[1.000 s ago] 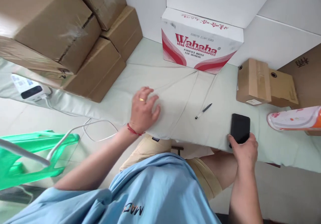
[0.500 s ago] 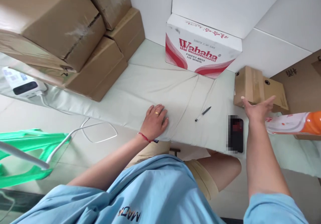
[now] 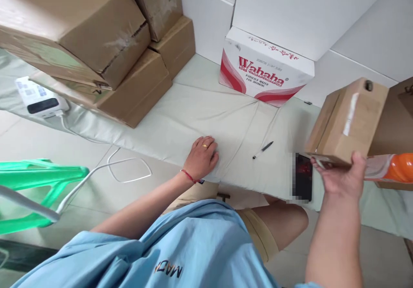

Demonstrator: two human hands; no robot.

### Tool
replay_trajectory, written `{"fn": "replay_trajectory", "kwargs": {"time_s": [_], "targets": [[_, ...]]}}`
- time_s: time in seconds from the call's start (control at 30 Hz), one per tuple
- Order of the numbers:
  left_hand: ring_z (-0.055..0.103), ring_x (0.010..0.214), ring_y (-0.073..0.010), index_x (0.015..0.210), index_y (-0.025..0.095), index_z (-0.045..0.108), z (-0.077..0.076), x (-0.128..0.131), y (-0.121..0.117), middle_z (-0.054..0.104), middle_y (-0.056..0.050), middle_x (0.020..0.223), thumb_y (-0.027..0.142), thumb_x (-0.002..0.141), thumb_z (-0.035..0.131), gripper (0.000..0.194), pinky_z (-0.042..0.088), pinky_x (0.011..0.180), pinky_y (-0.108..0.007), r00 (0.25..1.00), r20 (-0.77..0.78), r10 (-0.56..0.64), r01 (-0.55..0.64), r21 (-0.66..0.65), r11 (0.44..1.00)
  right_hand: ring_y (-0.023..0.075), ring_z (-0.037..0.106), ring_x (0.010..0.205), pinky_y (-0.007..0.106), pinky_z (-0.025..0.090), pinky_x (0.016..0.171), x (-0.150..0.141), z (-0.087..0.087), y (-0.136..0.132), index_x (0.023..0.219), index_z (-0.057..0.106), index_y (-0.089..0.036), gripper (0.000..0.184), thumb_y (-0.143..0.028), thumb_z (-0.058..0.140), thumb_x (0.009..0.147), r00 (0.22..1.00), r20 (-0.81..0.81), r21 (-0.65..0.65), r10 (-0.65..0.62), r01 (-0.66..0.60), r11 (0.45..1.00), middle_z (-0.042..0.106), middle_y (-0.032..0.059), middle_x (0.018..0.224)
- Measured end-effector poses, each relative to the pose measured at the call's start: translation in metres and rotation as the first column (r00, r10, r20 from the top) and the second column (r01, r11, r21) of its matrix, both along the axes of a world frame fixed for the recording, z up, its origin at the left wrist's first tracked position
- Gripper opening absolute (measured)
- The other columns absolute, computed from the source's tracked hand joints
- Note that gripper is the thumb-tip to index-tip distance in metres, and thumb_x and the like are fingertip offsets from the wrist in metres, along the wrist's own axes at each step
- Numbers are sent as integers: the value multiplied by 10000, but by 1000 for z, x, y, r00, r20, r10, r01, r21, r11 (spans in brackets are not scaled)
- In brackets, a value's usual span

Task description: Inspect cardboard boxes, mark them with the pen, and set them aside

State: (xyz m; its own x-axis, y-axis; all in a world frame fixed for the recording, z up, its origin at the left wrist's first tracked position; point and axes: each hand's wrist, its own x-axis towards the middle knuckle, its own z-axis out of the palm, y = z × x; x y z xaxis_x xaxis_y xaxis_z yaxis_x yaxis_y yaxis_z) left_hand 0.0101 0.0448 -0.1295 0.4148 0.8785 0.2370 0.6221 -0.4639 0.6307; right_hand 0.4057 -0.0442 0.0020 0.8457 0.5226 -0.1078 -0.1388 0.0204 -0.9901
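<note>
My right hand (image 3: 342, 178) grips a small brown cardboard box (image 3: 350, 122) from below and holds it tilted in the air above the right side of the table. Just left of that hand a black phone (image 3: 303, 177) lies near the table's front edge. My left hand (image 3: 202, 156) rests flat, fingers loosely bent, on the pale green cloth (image 3: 206, 111) covering the table, holding nothing. A black and white pen (image 3: 263, 150) lies on the cloth between my hands.
Large brown cartons (image 3: 84, 38) are stacked at the left. A red and white Wahaha water carton (image 3: 266, 70) stands against the white wall. A power bank (image 3: 40, 100) with white cable lies far left, a green plastic stool (image 3: 35, 189) below it. An orange and white packet (image 3: 392, 167) lies far right.
My right hand let go of the phone, reached to the small cardboard box and lifted it off the table. My left hand stayed on the cloth, shifting slightly toward me.
</note>
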Motion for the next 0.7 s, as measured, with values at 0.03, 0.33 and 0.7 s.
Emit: {"fn": "replay_trajectory", "kwargs": {"time_s": [0.03, 0.33, 0.7], "targets": [[625, 1404, -397, 1181, 170, 727, 1, -1, -1, 715, -210, 1362, 275, 1006, 544, 274, 438, 1264, -686, 1000, 29, 10, -9, -19, 1000, 393, 713, 1180, 557, 607, 756, -19, 0, -17, 1241, 727, -270, 563, -617, 706, 798, 990, -101, 80, 103, -95, 992, 688, 162, 1448], [653, 1431, -366, 1652, 198, 405, 54, 29, -48, 574, -248, 1591, 727, 974, 713, 914, 632, 1090, -506, 875, 477, -84, 353, -509, 785, 387, 650, 1414, 614, 593, 1100, -181, -49, -96, 1499, 673, -327, 804, -675, 857, 798, 892, -415, 52, 179, -173, 984, 753, 101, 1443], [244, 1714, -481, 1811, 278, 89, 87, 30, -56, 190, -220, 1859, 834, 719, 908, 1474, 374, 1350, -625, 735, 670, 104, 499, -639, 585, 337, 695, 1374, 542, 552, 1214, -218, -60, -85, 1553, 637, -328, 790, -748, 752, 894, 764, -511, 74, 393, -416, 906, 792, 65, 1368]]}}
